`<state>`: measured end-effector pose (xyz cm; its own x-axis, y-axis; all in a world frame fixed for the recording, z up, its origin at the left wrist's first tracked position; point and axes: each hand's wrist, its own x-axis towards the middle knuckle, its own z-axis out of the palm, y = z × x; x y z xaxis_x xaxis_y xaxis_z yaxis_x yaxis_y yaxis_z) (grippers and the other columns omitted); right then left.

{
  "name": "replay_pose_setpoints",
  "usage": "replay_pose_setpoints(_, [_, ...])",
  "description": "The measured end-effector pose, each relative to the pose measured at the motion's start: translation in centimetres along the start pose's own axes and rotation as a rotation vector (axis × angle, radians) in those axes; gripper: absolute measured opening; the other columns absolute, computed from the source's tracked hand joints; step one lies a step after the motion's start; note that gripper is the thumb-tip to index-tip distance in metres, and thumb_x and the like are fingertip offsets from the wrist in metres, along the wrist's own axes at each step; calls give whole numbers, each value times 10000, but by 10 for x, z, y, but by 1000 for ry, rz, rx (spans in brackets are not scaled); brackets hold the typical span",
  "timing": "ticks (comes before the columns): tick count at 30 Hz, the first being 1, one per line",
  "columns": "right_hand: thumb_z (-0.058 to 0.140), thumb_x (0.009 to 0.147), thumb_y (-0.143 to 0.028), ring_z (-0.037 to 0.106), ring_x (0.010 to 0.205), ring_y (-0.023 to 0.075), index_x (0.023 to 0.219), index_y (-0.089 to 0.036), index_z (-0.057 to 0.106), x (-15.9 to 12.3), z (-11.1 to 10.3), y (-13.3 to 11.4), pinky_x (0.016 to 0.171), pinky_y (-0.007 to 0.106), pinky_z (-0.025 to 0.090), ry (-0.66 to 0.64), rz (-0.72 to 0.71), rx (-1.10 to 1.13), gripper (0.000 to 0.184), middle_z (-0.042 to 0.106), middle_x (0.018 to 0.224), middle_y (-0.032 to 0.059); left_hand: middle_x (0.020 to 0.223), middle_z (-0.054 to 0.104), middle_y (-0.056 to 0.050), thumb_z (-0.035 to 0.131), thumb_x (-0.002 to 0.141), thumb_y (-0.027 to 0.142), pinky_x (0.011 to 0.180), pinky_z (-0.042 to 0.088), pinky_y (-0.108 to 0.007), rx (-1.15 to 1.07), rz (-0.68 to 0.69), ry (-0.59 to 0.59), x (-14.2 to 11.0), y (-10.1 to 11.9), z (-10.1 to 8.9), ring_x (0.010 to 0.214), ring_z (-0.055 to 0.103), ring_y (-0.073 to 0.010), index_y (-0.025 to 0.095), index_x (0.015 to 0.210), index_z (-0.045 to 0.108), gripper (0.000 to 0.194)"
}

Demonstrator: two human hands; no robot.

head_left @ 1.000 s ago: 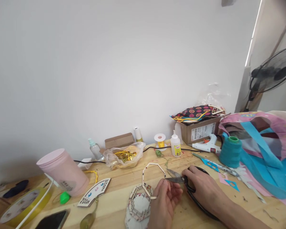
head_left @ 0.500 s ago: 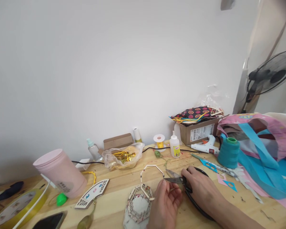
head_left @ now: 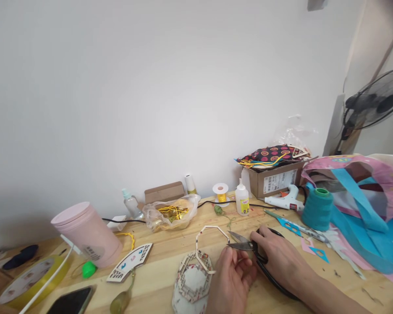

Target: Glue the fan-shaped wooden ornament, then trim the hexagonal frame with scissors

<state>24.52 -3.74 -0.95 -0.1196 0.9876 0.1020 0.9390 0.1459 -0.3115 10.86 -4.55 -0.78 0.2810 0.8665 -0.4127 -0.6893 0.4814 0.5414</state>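
Observation:
My right hand (head_left: pixel 278 257) grips black-handled scissors (head_left: pixel 245 245), whose open blades point left over the wooden table (head_left: pixel 163 253). My left hand (head_left: pixel 231 279) is closed in a pinch just below the blade tips; what it pinches is too small to make out. Left of it, a thin wooden octagon frame (head_left: pixel 211 246) stands tilted on a lattice-patterned octagonal piece (head_left: pixel 193 283), touching my left fingers.
A pink lidded jar (head_left: pixel 87 233), a fan-shaped wooden cutout (head_left: pixel 131 261), a yellow tape roll (head_left: pixel 29 281) and a phone (head_left: pixel 70 301) lie left. A glue bottle (head_left: pixel 242 201), glue gun (head_left: pixel 283 200), teal thread cone (head_left: pixel 317 208), cardboard box (head_left: pixel 275 179) and pink-blue fabric (head_left: pixel 363 196) crowd the right.
Both hands stay almost still by the octagon frame; only the view shifts slightly.

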Motion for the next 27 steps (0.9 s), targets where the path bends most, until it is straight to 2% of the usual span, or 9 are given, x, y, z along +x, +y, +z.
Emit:
replay_pose_setpoints(2, [437,632,-62,532,677,184,778,-196,522,0,1,1,525,259,228,-9,6,-7,216,534,827,62,633,624,-35,369,879,226,651,431,-303,3,9,-22,2,-1,-3,584,567,-132,129,690,569,293])
replay_pose_setpoints(5, [433,635,-47,537,667,185,783,-188,529,0,1,1,514,261,209,-17,25,-22,226,544,828,73,636,639,-33,625,727,300,657,432,-302,2,23,-50,5,-3,-7,607,563,-143,139,657,587,180])
replay_pose_setpoints(7, [431,630,-33,539,664,185,793,-184,533,1,1,1,508,263,196,-20,39,-32,245,551,830,79,645,649,-31,760,553,343,658,430,-298,2,24,-68,6,-4,-8,625,562,-150,147,628,597,266])
replay_pose_setpoints(9, [427,637,-36,538,649,182,801,-182,534,2,-1,0,504,264,187,-19,50,-39,244,555,830,83,672,657,-33,793,481,360,669,427,-300,-3,13,-77,6,-4,-8,648,564,-154,151,595,598,308])
replay_pose_setpoints(14, [410,665,-54,521,644,170,774,-190,519,3,-3,0,508,256,204,-5,29,-32,206,539,799,61,720,660,-39,765,541,351,691,423,-311,-24,-33,-124,6,-5,-10,697,566,-164,156,624,613,260])
replay_pose_setpoints(20, [404,651,-42,503,638,168,753,-194,521,1,-2,2,509,252,206,-7,1,-32,218,526,781,55,705,655,-54,560,776,290,714,422,-326,-26,-71,-128,9,-5,-17,685,568,-162,143,652,606,197])
replay_pose_setpoints(23, [416,647,-46,508,633,167,761,-195,528,2,-2,2,507,251,203,-20,-1,-35,219,530,788,56,684,647,-49,557,774,312,678,422,-318,-12,-10,-96,8,-6,-17,658,555,-155,147,657,603,207])
replay_pose_setpoints(27, [413,668,-51,515,626,165,763,-195,537,3,-3,2,503,253,195,-29,16,-43,213,540,789,59,714,643,-43,644,696,364,685,421,-318,48,8,-193,8,-5,-18,696,542,-154,154,668,609,214])
